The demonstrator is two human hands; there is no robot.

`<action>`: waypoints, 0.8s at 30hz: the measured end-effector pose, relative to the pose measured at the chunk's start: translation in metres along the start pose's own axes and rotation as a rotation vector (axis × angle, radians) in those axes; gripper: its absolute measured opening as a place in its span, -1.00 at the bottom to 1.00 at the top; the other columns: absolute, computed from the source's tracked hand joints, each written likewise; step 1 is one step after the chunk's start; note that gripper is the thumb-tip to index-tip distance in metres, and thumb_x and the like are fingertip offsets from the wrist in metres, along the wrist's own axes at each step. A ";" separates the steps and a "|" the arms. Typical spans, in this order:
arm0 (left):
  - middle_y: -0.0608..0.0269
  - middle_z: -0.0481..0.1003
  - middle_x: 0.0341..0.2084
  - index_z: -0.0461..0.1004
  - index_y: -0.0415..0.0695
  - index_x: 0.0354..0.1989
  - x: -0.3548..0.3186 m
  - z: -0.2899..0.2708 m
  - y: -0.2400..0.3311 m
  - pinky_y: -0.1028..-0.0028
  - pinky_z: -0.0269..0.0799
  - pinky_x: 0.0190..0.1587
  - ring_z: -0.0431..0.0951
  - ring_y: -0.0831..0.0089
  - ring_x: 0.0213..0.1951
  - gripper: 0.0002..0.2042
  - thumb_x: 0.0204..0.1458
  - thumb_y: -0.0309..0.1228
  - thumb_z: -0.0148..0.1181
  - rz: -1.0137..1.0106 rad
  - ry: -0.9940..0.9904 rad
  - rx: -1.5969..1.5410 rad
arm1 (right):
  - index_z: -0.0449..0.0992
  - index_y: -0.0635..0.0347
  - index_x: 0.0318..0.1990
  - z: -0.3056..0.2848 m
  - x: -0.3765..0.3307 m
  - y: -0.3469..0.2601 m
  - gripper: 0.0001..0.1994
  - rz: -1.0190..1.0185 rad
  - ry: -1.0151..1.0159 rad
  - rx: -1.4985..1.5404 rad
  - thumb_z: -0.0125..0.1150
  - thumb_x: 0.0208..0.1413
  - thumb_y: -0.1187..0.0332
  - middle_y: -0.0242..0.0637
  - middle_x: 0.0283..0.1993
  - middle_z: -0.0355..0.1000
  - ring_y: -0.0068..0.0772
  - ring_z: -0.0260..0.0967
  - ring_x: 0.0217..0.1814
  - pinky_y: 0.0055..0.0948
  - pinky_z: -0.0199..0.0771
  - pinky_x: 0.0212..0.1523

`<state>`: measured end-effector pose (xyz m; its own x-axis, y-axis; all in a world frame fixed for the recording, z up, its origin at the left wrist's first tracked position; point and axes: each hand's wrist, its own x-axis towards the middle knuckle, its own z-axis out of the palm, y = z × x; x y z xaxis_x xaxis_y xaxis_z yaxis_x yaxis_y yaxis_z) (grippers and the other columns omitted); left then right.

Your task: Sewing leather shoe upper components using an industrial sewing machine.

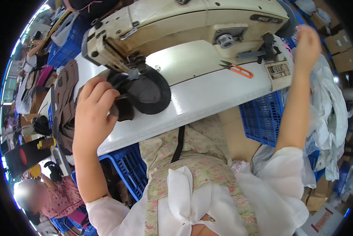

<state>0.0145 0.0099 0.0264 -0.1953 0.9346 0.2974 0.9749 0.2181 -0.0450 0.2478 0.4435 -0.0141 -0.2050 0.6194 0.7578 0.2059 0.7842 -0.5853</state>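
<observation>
Presently, left hand point(94, 104) curled, gripping black flexible workpiece point(145, 93) at needle end of cream metal sewing machine point(176, 33), right hand point(308, 47) raised beside machine's opposite end, grip indeterminable, workpiece rounded, grey-centred.

Bright light fills my view; glare streaks my white surface point(208, 88) near the frame's centre. Straight lines bend toward the black rim, and a blur veils a person's head point(31, 195) at lower left.

You had cardboard boxes point(345, 57) at upper right, pale plastic sheeting point(330, 114) at right, a blue crate point(62, 54) at upper left, a co-worker point(61, 198) at lower left.
</observation>
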 end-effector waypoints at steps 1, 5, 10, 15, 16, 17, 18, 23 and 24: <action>0.16 0.43 -0.30 0.43 -0.20 -0.35 -0.003 0.000 0.001 0.20 0.35 0.00 0.40 0.09 -0.01 -0.65 -0.46 -0.67 0.16 -0.011 -0.008 0.005 | 0.57 0.19 -0.35 0.012 -0.042 -0.011 -0.86 -0.078 -0.183 0.082 0.17 0.10 0.33 -0.32 -0.42 0.47 -0.44 0.42 -0.32 -0.48 0.40 -0.19; 0.15 0.44 -0.32 0.48 -0.23 -0.30 0.011 -0.005 -0.001 0.20 0.36 -0.01 0.40 0.07 -0.06 -0.64 -0.43 -0.67 0.17 -0.037 -0.059 -0.023 | 0.55 0.13 -0.23 0.016 -0.118 -0.007 -0.78 -0.318 -0.794 -0.351 0.26 -0.06 0.31 -0.25 -0.24 0.48 -0.18 0.45 -0.21 -0.26 0.47 -0.16; 0.18 0.50 -0.28 0.51 -0.23 -0.32 0.021 -0.017 -0.014 0.23 0.37 -0.01 0.41 0.10 -0.04 -0.68 -0.38 -0.64 0.20 -0.041 -0.196 -0.049 | 0.51 0.16 -0.35 0.027 -0.136 -0.004 -0.85 -0.243 -0.864 -0.536 0.24 -0.11 0.35 -0.21 -0.29 0.45 -0.11 0.44 -0.22 -0.19 0.45 -0.18; 0.11 0.52 -0.21 0.57 -0.24 -0.43 0.011 -0.014 -0.025 0.23 0.42 -0.02 0.46 0.07 -0.01 -0.78 -0.35 -0.64 0.18 -0.081 -0.307 -0.114 | 0.38 0.19 -0.44 0.032 -0.139 -0.010 -0.85 -0.069 -1.012 -0.594 0.23 -0.20 0.43 -0.10 -0.32 0.43 0.01 0.41 -0.24 -0.13 0.42 -0.24; 0.11 0.52 -0.27 0.55 -0.25 -0.53 0.013 -0.015 -0.020 0.23 0.44 -0.04 0.49 0.09 -0.04 -0.88 -0.34 -0.60 0.18 -0.107 -0.334 -0.057 | 0.37 0.19 -0.43 0.032 -0.141 -0.007 -0.85 -0.098 -1.007 -0.575 0.21 -0.19 0.45 -0.13 -0.36 0.43 -0.06 0.43 -0.28 -0.16 0.41 -0.29; 0.11 0.52 -0.27 0.55 -0.25 -0.53 0.011 -0.015 -0.022 0.23 0.44 -0.04 0.49 0.09 -0.04 -0.88 -0.34 -0.60 0.18 -0.112 -0.327 -0.052 | 0.36 0.20 -0.41 0.034 -0.143 -0.007 -0.85 -0.127 -1.001 -0.555 0.19 -0.18 0.48 -0.17 -0.40 0.42 -0.14 0.45 -0.32 -0.20 0.41 -0.33; 0.12 0.51 -0.32 0.53 -0.25 -0.56 0.008 -0.011 -0.025 0.24 0.45 -0.04 0.49 0.09 -0.04 -0.91 -0.34 -0.58 0.18 -0.103 -0.325 0.000 | 0.36 0.20 -0.41 0.036 -0.148 -0.008 -0.85 -0.136 -0.996 -0.552 0.19 -0.18 0.48 -0.17 -0.40 0.42 -0.14 0.45 -0.32 -0.20 0.41 -0.33; 0.14 0.48 -0.45 0.49 -0.23 -0.64 -0.019 -0.006 -0.031 0.25 0.47 -0.03 0.50 0.07 -0.03 -0.95 -0.36 -0.54 0.20 -0.082 -0.261 0.090 | 0.40 0.23 -0.14 0.064 -0.179 -0.136 -0.66 0.843 -0.952 0.850 0.00 -0.17 0.63 -0.28 -0.37 0.41 -0.55 0.31 -0.49 -0.57 0.37 -0.43; 0.15 0.49 -0.44 0.52 -0.21 -0.63 -0.020 -0.006 -0.028 0.23 0.47 -0.05 0.50 0.08 -0.01 -0.94 -0.35 -0.51 0.22 -0.076 -0.253 0.120 | 0.39 0.26 -0.08 0.069 -0.181 -0.165 -0.61 0.861 -0.941 1.002 -0.02 -0.17 0.65 -0.29 -0.37 0.41 -0.57 0.31 -0.49 -0.60 0.36 -0.43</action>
<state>-0.0081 -0.0170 0.0276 -0.3028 0.9513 0.0571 0.9397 0.3080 -0.1484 0.1852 0.2046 -0.0740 -0.9245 0.3701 -0.0915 -0.0317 -0.3139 -0.9489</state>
